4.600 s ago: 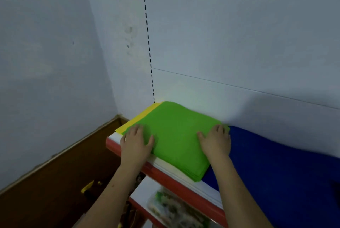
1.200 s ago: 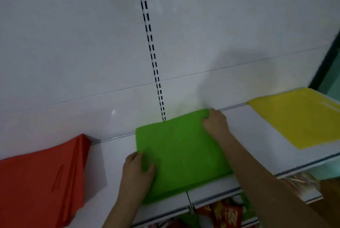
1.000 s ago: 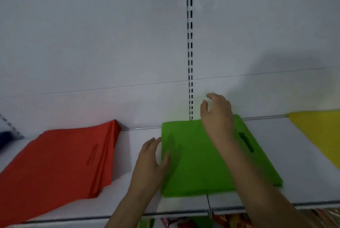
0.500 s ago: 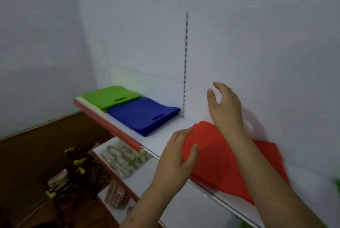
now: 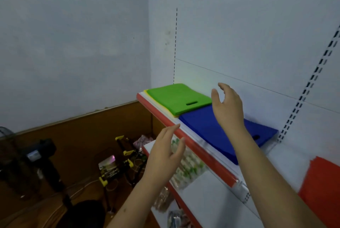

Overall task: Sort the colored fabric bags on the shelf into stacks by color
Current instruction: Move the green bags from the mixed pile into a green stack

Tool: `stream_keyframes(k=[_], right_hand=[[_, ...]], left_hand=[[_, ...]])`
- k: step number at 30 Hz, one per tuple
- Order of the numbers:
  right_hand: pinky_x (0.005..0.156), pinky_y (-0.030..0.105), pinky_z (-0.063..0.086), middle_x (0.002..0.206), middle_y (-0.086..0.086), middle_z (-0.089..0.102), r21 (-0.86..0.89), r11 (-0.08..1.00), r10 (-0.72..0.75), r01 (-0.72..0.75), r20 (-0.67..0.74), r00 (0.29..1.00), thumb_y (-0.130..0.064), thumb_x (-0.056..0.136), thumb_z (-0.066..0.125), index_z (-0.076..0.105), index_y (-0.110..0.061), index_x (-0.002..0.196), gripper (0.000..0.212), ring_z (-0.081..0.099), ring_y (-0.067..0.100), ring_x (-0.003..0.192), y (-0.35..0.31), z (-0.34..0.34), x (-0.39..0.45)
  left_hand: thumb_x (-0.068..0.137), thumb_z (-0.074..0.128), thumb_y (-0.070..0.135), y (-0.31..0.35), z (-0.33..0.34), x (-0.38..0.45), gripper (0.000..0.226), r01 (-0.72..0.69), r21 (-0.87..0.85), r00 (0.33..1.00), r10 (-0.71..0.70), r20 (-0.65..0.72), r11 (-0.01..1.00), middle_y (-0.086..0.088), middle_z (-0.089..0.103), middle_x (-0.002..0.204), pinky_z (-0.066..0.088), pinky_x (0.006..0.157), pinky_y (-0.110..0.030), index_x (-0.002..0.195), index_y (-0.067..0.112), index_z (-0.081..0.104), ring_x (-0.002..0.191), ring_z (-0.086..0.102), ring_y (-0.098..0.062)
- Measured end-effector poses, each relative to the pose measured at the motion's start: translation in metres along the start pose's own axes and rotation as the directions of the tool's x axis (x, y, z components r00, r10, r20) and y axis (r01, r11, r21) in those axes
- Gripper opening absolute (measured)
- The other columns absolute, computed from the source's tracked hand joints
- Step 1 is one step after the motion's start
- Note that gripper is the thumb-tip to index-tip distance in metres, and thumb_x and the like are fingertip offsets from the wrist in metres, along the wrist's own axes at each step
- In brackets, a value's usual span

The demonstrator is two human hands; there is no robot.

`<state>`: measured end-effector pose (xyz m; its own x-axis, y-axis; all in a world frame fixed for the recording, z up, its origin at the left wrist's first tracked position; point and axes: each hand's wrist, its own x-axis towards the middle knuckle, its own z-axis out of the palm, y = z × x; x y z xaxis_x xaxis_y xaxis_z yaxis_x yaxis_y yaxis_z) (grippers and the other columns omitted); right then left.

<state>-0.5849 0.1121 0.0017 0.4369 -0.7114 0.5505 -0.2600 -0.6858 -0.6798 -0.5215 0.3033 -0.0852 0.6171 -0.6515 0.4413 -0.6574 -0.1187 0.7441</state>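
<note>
Three stacks line the shelf point(image 5: 206, 146): green stack point(image 5: 176, 98) at its far end, blue stack point(image 5: 220, 132), red stack point(image 5: 320, 187) (cut off); left hand point(image 5: 163, 159) and right hand point(image 5: 228, 108) spread, empty.

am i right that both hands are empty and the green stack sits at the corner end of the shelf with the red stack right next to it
Not quite. In the head view the left hand and right hand are empty, and the green stack is at the corner end of the shelf. But its neighbour is the blue stack; the red stack lies beyond the blue one.
</note>
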Motion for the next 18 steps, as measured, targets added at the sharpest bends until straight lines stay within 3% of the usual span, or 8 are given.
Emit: stream_keyframes(k=[3,10,14,18], right_hand=[[0.108,0.036,0.035,0.144,0.005,0.051,0.008,0.999,0.033,-0.033,-0.016,0.999,-0.039,0.102,0.045,0.048,-0.015,0.142,0.047,0.043,0.022,0.134,0.010,0.051,0.031],[0.107,0.041,0.036,0.144,0.014,0.049,-0.021,0.981,0.189,-0.190,-0.064,0.980,-0.037,0.100,0.047,0.046,-0.008,0.143,0.051,0.042,0.032,0.133,0.044,0.163,0.129],[0.105,0.044,0.036,0.145,0.019,0.046,-0.125,0.940,0.314,-0.318,-0.049,0.948,-0.037,0.100,0.047,0.043,-0.004,0.143,0.055,0.042,0.038,0.132,0.064,0.208,0.173],[0.107,0.049,0.037,0.150,0.018,0.038,-0.354,0.829,0.466,-0.433,0.010,0.885,-0.044,0.096,0.045,0.038,-0.008,0.146,0.062,0.037,0.038,0.135,0.087,0.238,0.191]], left_hand=[[0.101,0.044,0.047,-0.040,-0.008,0.036,0.048,0.011,0.028,1.000,-0.011,-0.003,1.000,0.020,0.043,0.142,0.042,0.102,-0.022,0.147,0.037,0.039,0.126,0.043,0.004],[0.101,0.045,0.046,-0.129,-0.016,0.162,0.047,0.015,0.123,0.998,-0.023,0.066,0.992,0.019,0.042,0.144,0.040,0.110,-0.029,0.146,0.034,0.040,0.133,0.038,0.001],[0.101,0.050,0.038,-0.163,-0.023,0.241,0.045,0.007,0.176,0.996,-0.022,0.084,0.984,0.013,0.046,0.143,0.033,0.111,-0.025,0.144,0.028,0.044,0.134,0.040,-0.003],[0.100,0.052,0.037,-0.202,-0.020,0.300,0.046,0.016,0.192,0.995,-0.034,0.093,0.981,0.008,0.047,0.143,0.039,0.106,-0.029,0.143,0.024,0.046,0.127,0.050,-0.016]])
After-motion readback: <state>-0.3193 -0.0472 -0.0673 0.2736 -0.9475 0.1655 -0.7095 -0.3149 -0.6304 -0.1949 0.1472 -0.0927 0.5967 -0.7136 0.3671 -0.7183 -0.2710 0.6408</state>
